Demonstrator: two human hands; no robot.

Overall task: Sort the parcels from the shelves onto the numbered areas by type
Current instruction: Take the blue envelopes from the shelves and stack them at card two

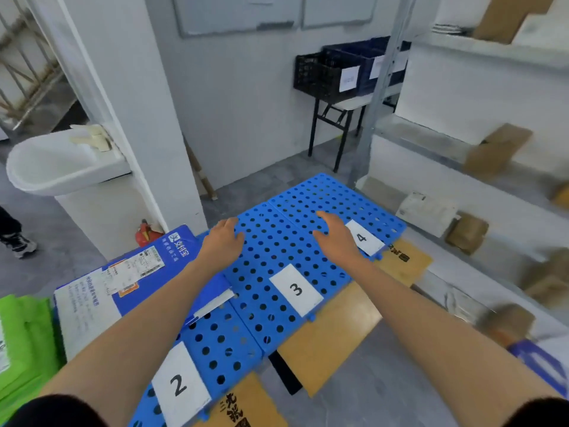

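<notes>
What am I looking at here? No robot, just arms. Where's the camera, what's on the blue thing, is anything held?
There is no machine: a person does the job bare-handed. The single picture comes from a wide-angle camera worn on their head, looking forward and down.

The left hand and right hand are stretched out over blue perforated plastic panels. Both hands are open and hold nothing. The sorting areas are marked by white paper cards numbered 2, 3 and 4.

A blue plastic mailer parcel with a white shipping label lies at the panels' left side, with green bags beside it. On the right, grey metal shelves carry brown cardboard boxes.
</notes>
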